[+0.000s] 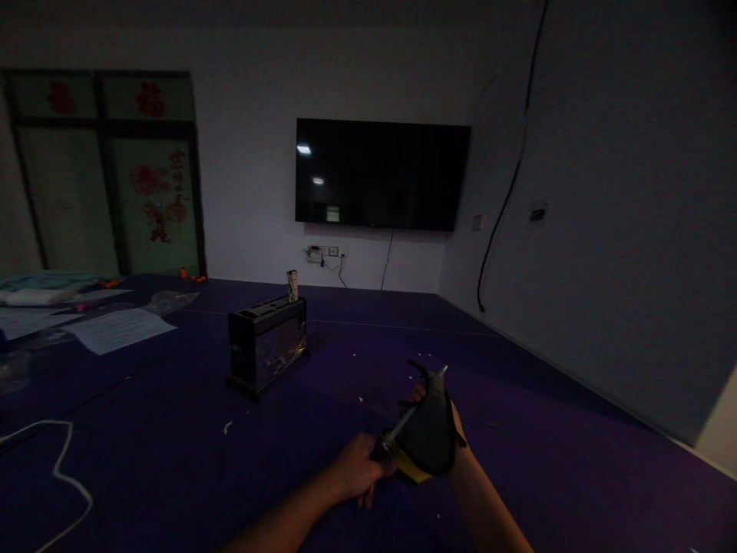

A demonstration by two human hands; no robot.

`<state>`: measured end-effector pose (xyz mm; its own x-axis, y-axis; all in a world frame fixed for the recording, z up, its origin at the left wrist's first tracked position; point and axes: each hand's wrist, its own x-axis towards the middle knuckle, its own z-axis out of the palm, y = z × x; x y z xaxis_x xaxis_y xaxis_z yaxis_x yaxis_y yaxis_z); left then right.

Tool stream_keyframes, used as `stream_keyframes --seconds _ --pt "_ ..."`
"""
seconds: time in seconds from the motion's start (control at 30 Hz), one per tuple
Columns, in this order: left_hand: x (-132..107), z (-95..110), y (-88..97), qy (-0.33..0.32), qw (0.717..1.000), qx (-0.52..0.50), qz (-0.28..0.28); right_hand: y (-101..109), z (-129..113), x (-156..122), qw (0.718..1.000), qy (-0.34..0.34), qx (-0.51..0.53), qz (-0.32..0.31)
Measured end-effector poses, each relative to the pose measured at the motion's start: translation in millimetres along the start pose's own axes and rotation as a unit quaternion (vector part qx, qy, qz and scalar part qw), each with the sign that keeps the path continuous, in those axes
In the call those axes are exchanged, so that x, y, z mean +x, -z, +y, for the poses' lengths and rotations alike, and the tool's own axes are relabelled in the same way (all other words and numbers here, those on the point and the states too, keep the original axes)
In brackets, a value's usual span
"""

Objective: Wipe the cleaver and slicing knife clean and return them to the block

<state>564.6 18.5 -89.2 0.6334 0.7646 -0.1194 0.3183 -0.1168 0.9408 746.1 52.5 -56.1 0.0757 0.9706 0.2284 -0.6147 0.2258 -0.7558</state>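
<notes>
My left hand (358,466) is closed around the dark handle of a tool with a thin metal shaft (403,422). This shaft points up and right across a dark grey, curved, flat-looking piece (429,432). My right hand (419,392) grips that piece; most of the hand is hidden behind it, with fingertips showing at its upper left edge. A small bright tip shows at the top of the piece; whether it belongs to the tool I cannot tell. Something yellow (415,470) shows below the grey piece, next to my left hand.
A dark box-shaped unit (281,349) stands on the purple surface (345,322), with a small patterned block (292,285) on top. Papers (120,329) and clear plastic (171,301) lie at left, a white cable (72,476) nearer. Small white scraps are scattered about. A television (383,175) hangs on the wall.
</notes>
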Motion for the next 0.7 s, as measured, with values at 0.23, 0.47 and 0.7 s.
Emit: stream_keyframes --seconds 0.23,0.47,0.7 --pt "1 1 1.0 0.009 1.000 -0.002 -0.007 -5 7 -1 0.999 -0.022 0.040 0.013" --pt "3 -2 -1.9 0.017 0.999 -0.045 0.014 -8 15 -2 0.999 -0.035 0.033 -0.001" --pt "3 -2 -2.2 0.008 0.995 -0.092 0.028 -14 19 -10 0.998 -0.069 -0.009 -0.009"
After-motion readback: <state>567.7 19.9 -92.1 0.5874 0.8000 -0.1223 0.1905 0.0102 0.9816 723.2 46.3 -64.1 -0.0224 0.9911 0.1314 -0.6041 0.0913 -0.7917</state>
